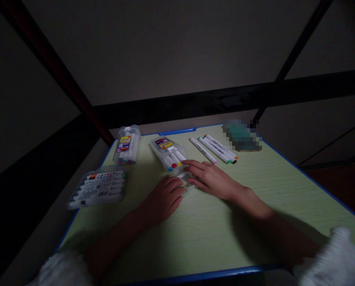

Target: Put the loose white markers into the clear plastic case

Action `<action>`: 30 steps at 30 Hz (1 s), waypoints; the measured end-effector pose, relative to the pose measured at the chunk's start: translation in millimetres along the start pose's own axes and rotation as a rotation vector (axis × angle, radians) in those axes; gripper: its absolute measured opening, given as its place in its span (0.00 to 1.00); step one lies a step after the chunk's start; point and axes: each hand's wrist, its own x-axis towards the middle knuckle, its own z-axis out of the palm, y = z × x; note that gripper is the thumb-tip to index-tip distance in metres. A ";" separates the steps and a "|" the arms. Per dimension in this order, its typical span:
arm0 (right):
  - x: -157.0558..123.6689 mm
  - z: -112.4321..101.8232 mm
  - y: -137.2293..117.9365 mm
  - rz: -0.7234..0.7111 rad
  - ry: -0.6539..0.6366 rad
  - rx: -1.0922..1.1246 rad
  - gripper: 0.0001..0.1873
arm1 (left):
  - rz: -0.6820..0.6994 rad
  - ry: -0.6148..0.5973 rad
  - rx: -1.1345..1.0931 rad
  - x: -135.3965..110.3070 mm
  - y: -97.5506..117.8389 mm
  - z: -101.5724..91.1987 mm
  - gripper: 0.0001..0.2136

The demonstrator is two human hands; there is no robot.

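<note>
A clear plastic marker case (155, 148) lies open on the table, its see-through lid (187, 183) folded down toward me. Inside it are white markers with blue, red and yellow cap ends. My left hand (164, 197) is closed over the left side of the lid, fingers bent together on it. My right hand (213, 179) has its fingers apart; the index fingertip is at the yellow marker end (179, 163), and the lower fingers are by the lid's right side. It grips nothing that I can see. Both thumbs are partly hidden.
A second marker case (127, 147) stands at the back left, and a flat marker set (98, 187) lies at the left edge. Several loose markers (214, 149) lie beyond my right hand. A blurred green item (241, 136) is at the back right. The pale green table (213, 234) has blue edging.
</note>
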 end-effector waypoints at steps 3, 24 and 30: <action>0.7 -0.8 0.2 -0.001 -0.004 0.026 0.15 | 0.012 0.004 0.004 0.1 -0.4 0.5 0.08; -0.4 0.1 4.1 -0.016 0.065 0.083 0.20 | 0.006 0.001 0.007 0.6 0.7 -1.3 0.08; -1.4 -0.1 3.7 0.041 0.104 0.116 0.16 | 0.007 -0.002 -0.001 -0.1 0.0 -0.3 0.08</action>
